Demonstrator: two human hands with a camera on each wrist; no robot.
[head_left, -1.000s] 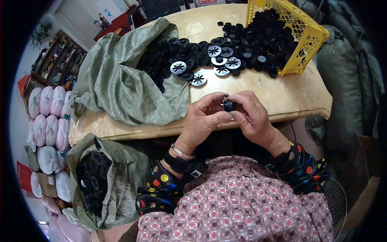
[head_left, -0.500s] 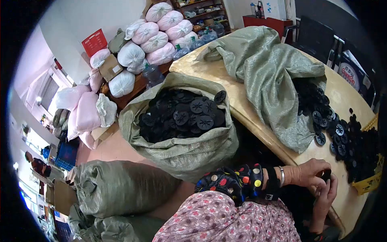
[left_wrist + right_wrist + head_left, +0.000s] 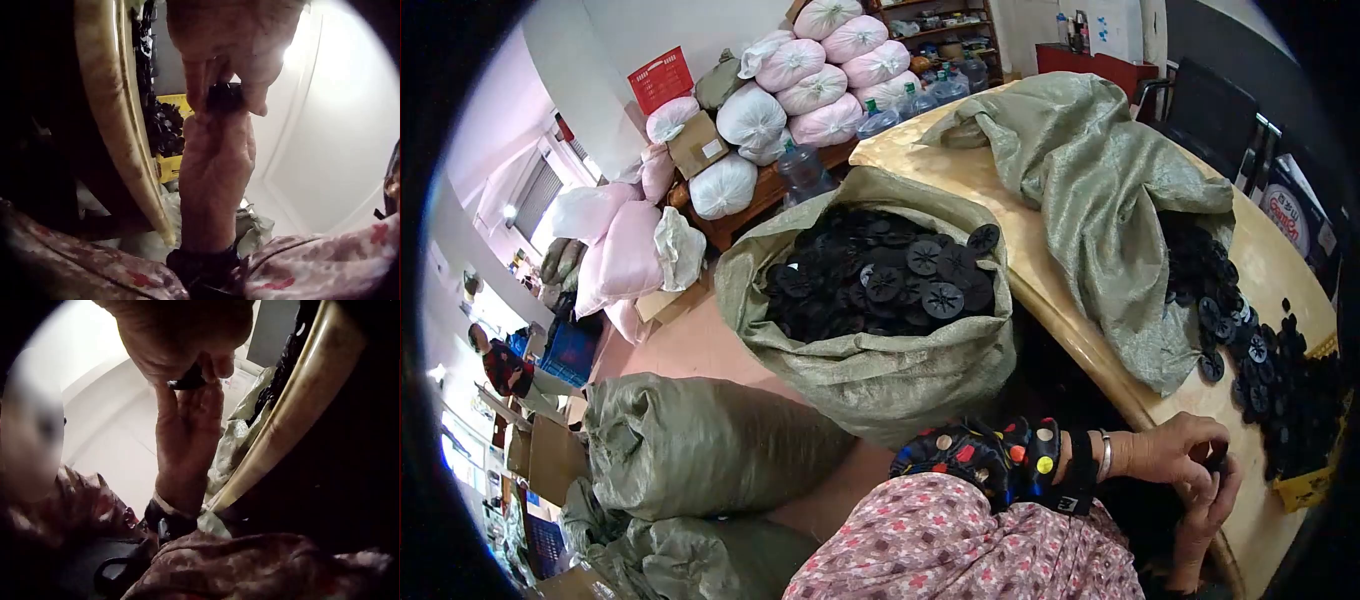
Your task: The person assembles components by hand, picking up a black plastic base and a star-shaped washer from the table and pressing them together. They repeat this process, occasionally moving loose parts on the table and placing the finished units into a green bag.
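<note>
In the head view my left hand (image 3: 1175, 447) and right hand (image 3: 1208, 510) meet over the table's front edge. Between their fingertips they pinch a small round black plastic part (image 3: 1212, 456). The left wrist view has this black part (image 3: 225, 97) between the thumb and fingers of both hands, partly covered by them. From the right wrist, only a dark sliver of the part (image 3: 187, 381) shows. Loose black slotted discs (image 3: 1258, 350) and smaller black pieces lie heaped on the table beyond the hands.
An open woven sack (image 3: 870, 385) full of black slotted discs stands left of the table (image 3: 1090, 360). Another green sack (image 3: 1090, 210) drapes over the tabletop. A yellow crate (image 3: 1305, 490) is at the right edge. Filled sacks (image 3: 710, 450) lie on the floor.
The head view has swung left, bringing the floor sacks and the full sack of discs into sight. Both hands keep pinching the small black part together.
</note>
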